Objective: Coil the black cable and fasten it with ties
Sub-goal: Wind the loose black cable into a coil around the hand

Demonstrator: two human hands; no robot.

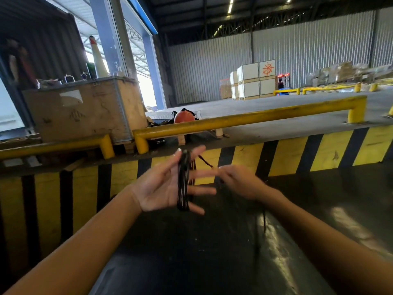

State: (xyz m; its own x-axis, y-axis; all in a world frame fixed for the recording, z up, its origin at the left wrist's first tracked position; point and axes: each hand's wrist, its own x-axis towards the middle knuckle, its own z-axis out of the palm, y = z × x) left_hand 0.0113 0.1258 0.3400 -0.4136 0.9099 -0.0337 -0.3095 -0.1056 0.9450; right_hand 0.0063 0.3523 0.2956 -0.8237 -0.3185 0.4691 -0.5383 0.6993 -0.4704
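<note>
The black cable (183, 182) is wound in several loops around the spread fingers of my left hand (163, 188), palm up at mid-frame. One strand runs from the top of the loops right and down to my right hand (236, 182), whose fingers pinch it. A loose end of the cable hangs below my right hand toward the dark floor, blurred. No ties are visible.
A yellow-and-black striped dock edge (297, 154) rises just ahead, topped by yellow guard rails (244, 119). A wooden crate (85, 109) stands back left, an orange helmet (184, 117) behind the rail. White crates (253, 81) and a forklift sit far back.
</note>
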